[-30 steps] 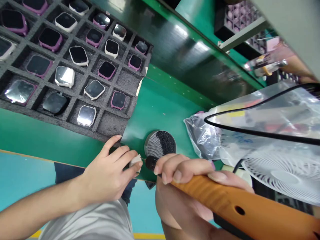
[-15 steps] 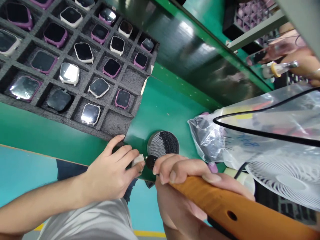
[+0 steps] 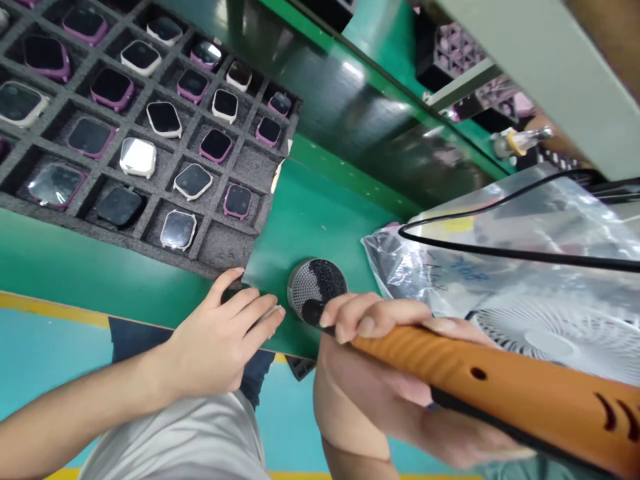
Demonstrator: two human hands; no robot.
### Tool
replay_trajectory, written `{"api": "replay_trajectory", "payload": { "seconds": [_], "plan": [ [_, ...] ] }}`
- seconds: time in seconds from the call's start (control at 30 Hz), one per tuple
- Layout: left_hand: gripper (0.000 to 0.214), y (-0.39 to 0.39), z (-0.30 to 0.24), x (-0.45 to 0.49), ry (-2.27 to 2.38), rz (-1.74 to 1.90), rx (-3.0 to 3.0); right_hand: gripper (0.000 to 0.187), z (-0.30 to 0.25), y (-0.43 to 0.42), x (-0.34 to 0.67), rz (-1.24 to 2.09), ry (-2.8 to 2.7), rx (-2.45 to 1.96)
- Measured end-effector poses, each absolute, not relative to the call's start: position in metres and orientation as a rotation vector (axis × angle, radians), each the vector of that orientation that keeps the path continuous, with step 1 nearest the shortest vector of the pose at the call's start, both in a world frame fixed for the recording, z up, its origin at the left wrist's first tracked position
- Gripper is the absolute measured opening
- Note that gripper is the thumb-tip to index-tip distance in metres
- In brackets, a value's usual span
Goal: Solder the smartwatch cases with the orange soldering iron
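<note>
My left hand [image 3: 223, 340] rests at the near edge of the green bench [image 3: 320, 213], fingers curled over a small white part that is almost fully hidden under them. My right hand [image 3: 380, 360] grips an orange-handled power tool [image 3: 500, 393]; its black tip [image 3: 313, 312] touches the rim of a small round metal cup [image 3: 316, 287] with a mesh and dark contents. The cup stands just right of my left fingertips.
A black foam tray [image 3: 233, 243] with several white, pink and black smartwatch bodies fills the upper left. A clear plastic bag [image 3: 450, 267], a black cable [image 3: 500, 253] and a white fan [image 3: 550, 333] lie to the right. Another person's hand with a tool [image 3: 520, 140] is at far right.
The tool tip has shifted right, away from the white part, onto the rim of the metal cup. My left fingers have closed further over the white part, hiding it.
</note>
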State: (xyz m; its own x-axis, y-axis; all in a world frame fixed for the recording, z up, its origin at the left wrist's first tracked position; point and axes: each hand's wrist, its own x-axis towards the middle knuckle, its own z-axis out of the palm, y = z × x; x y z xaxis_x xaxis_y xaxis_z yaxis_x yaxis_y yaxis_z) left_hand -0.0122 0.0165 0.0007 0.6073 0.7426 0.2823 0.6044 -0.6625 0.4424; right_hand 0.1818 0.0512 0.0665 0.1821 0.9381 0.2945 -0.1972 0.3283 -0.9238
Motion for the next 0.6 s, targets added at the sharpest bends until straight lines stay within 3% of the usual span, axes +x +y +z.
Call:
{"api": "replay_trajectory", "payload": {
  "seconds": [0.07,0.33,0.6],
  "plan": [
    [0.055,0.018,0.002,-0.013,1.061,0.618,2.545,0.042,0.062,0.059,0.185,0.901,-1.032,-0.867],
    [0.032,0.017,0.002,-0.005,1.22,0.684,2.51,0.043,0.044,0.069,0.187,0.89,-1.047,-0.827],
    [0.031,0.018,0.0,-0.005,1.211,0.713,2.476,0.045,0.044,0.065,0.185,0.902,-1.041,-0.819]
  ]
}}
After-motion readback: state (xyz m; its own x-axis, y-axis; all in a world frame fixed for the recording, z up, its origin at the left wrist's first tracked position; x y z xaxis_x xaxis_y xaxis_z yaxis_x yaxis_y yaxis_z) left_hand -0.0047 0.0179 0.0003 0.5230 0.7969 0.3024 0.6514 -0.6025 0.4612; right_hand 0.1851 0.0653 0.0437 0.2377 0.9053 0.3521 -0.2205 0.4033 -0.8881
